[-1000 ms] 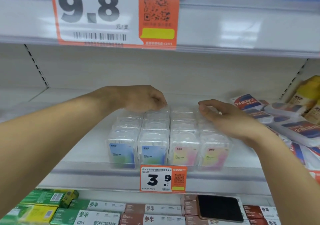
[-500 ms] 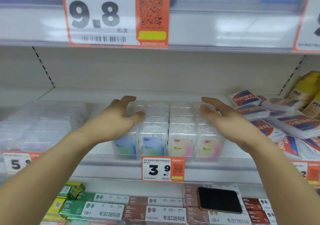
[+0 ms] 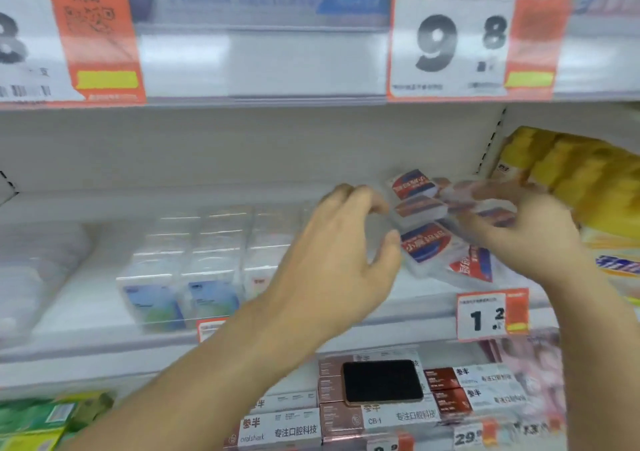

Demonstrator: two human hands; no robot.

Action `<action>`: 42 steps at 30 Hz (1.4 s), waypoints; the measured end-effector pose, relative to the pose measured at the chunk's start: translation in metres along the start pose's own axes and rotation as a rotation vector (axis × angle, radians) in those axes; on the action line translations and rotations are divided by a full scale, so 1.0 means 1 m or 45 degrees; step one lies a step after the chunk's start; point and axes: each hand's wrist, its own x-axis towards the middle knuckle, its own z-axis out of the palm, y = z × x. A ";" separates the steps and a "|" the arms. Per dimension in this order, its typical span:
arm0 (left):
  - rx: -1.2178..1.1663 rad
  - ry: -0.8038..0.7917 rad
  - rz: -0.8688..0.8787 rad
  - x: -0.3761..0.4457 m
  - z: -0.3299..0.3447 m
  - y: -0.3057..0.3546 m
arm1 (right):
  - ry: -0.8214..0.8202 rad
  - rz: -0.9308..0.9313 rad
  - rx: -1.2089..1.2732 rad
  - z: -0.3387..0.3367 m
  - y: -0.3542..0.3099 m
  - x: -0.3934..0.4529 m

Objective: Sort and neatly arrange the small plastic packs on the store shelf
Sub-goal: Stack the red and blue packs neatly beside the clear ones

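Note:
A loose heap of small clear plastic packs with red and blue labels lies tilted on the white shelf. My left hand hovers just left of the heap, fingers spread and curled, holding nothing. My right hand rests on the heap's right side; its fingers touch the upper packs, but blur hides whether they grip one. Neat rows of clear boxes with blue and pastel labels stand further left.
Yellow bags are stacked at the far right. The upper shelf edge carries a 9.8 price tag. A 1.2 tag hangs below the heap. On the lower shelf a black phone lies on toothpaste boxes.
The view and both hands have shifted right, away from the rows of clear boxes to the heap of red and blue packs. My right hand now touches that heap.

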 end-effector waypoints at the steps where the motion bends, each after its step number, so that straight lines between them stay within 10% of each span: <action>1: -0.033 -0.038 0.034 0.003 0.017 0.011 | -0.069 0.068 -0.102 -0.003 0.014 0.001; 12: 0.277 -0.491 -0.160 0.034 0.144 0.001 | -0.462 0.114 -0.130 -0.004 0.078 0.005; 22: 0.444 -0.326 -0.380 0.066 0.146 -0.029 | -0.387 -0.068 0.034 0.040 0.073 0.030; 26: 0.471 -0.117 -0.097 0.060 0.150 -0.022 | -0.215 -0.042 0.243 0.036 0.076 0.034; 35: 0.606 -0.463 -0.153 0.069 0.160 -0.030 | -0.338 0.134 0.118 0.026 0.081 0.034; 42: 0.342 -0.179 -0.104 0.070 0.153 -0.028 | -0.201 0.061 0.459 -0.004 0.075 0.023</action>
